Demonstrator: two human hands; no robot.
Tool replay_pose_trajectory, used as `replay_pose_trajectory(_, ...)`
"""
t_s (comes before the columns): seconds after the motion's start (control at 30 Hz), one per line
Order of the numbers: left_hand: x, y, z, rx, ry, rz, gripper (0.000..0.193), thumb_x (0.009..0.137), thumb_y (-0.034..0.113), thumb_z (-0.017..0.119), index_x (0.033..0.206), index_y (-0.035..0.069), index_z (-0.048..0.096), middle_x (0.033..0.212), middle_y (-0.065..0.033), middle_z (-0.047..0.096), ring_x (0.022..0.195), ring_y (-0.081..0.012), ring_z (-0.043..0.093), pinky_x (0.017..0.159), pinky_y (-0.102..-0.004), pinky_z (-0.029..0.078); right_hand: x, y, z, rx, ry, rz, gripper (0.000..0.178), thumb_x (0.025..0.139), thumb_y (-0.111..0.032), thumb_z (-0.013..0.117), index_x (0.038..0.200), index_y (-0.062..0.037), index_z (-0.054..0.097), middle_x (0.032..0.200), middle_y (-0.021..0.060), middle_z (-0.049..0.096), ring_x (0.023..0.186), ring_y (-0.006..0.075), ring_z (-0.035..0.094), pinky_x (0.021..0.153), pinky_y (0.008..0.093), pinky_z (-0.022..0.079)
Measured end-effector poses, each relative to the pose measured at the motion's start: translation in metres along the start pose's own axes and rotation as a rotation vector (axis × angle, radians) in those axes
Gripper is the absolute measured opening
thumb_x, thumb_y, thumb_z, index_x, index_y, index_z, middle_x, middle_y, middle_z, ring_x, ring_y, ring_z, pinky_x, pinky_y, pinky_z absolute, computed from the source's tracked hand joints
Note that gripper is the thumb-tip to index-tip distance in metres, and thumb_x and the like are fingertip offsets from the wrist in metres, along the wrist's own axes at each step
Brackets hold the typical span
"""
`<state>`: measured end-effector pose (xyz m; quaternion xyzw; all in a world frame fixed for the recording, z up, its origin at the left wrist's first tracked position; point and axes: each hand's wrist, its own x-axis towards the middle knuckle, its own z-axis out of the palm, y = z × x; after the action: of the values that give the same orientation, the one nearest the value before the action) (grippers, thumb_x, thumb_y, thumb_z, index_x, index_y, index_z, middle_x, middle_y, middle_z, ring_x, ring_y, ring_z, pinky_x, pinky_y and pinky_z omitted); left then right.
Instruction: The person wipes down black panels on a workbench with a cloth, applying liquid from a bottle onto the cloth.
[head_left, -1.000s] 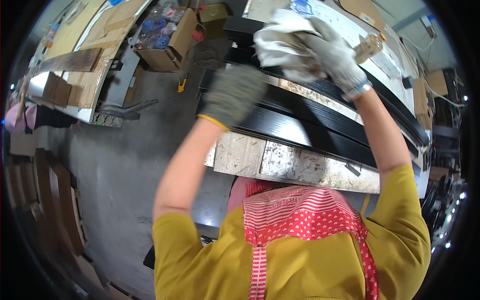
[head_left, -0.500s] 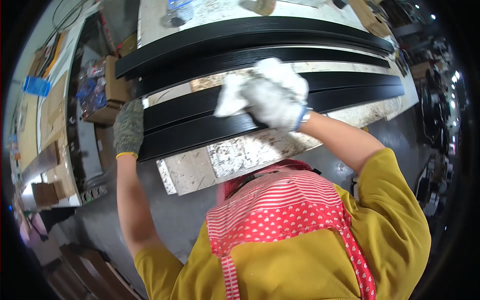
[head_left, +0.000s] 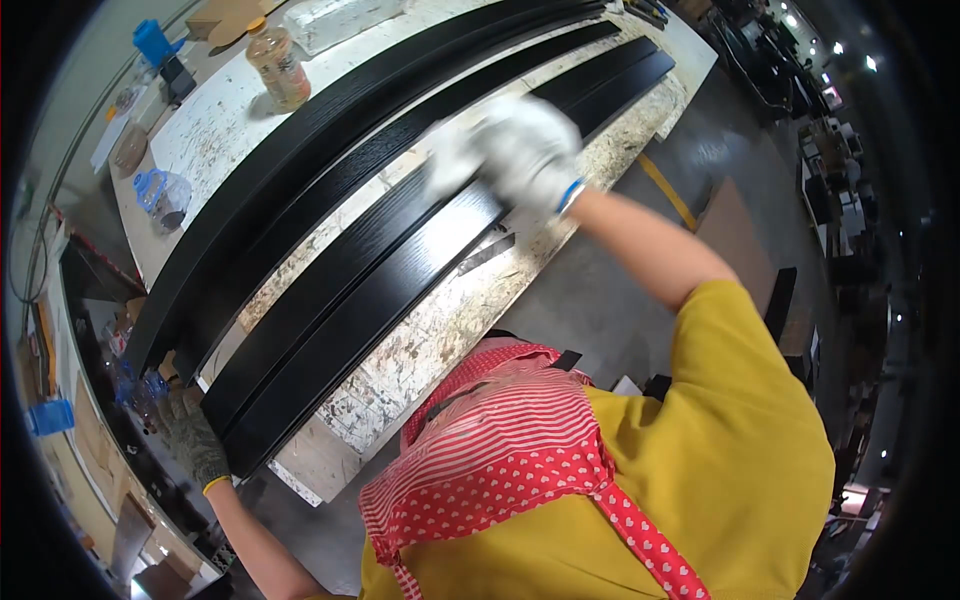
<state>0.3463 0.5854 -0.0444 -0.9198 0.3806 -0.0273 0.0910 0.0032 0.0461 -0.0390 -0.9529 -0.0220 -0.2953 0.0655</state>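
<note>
Clear bottle with a blue top is sitting on the counter, well beyond the front black board. The left hand, gloved in grey-green, is staying close against the front black board's left end; I cannot tell whether its grip is closing on anything. An amber bottle is standing far beyond the front black board. A second black board is lying just behind it. Near the front black board's middle, a white cloth is bunching under the white-gloved right hand, whose blurred grip is holding it
</note>
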Motion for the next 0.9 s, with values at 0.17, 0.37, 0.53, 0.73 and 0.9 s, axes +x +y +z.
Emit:
replay_pose_trajectory(0.17, 0.053, 0.172, -0.081, -0.413, 0.358, 0.181, 0.047, 0.088, 0.022, 0.065, 0.131, 0.005, 0.056, 0.134, -0.0203, 0.053, 0.125, -0.0362, 0.049, 0.108, -0.0441, 0.037, -0.012, 0.073, -0.066, -0.08, -0.133, 0.851, 0.037, 0.099, -0.038, 0.046, 0.094, -0.0048, 0.063, 0.081, 0.0178, 0.068, 0.075, 0.0307, 0.069, 0.068, 0.0418, 0.056)
replay_pose_trajectory(0.37, 0.112, 0.361, -0.093, -0.421, 0.132, 0.318, 0.058, 0.091, 0.043, 0.059, 0.136, 0.007, 0.051, 0.127, -0.0209, 0.057, 0.118, -0.039, 0.053, 0.104, -0.0476, 0.038, 0.02, -0.021, -0.006, -0.061, -0.25, 0.054, 0.015, 0.088, -0.018, 0.056, 0.085, -0.0034, 0.058, 0.068, 0.0038, 0.052, 0.068, 0.0138, 0.059, 0.062, 0.0259, 0.051)
replay_pose_trajectory(0.53, 0.111, 0.378, -0.097, -0.293, 0.139, 0.308, 0.059, 0.093, 0.047, 0.055, 0.135, 0.006, 0.051, 0.115, -0.0223, 0.06, 0.107, -0.0381, 0.057, 0.095, -0.0478, 0.042, -0.088, 0.206, -0.098, -0.149, -0.125, 0.931, 0.021, 0.094, -0.021, 0.051, 0.092, -0.0061, 0.066, 0.081, 0.0151, 0.067, 0.071, 0.028, 0.068, 0.063, 0.0403, 0.057)
replay_pose_trajectory(0.73, 0.108, 0.373, -0.09, -0.345, 0.078, 0.295, 0.052, 0.094, 0.036, 0.055, 0.136, 0.007, 0.048, 0.125, -0.0211, 0.056, 0.114, -0.0395, 0.052, 0.1, -0.0485, 0.038, -0.076, 0.186, -0.078, 0.264, -0.118, 0.626, 0.02, 0.088, -0.025, 0.059, 0.081, -0.0067, 0.059, 0.077, 0.0096, 0.062, 0.07, 0.0245, 0.062, 0.066, 0.0359, 0.053)
replay_pose_trajectory(0.9, 0.109, 0.373, -0.094, -0.33, 0.005, 0.265, 0.054, 0.095, 0.037, 0.051, 0.138, 0.006, 0.046, 0.135, -0.0227, 0.049, 0.127, -0.0417, 0.043, 0.108, -0.0496, 0.032, -0.11, 0.247, -0.136, -0.015, 0.125, 0.419, 0.02, 0.087, -0.012, 0.056, 0.103, -0.0035, 0.065, 0.076, 0.0039, 0.061, 0.076, 0.0142, 0.065, 0.07, 0.026, 0.056)
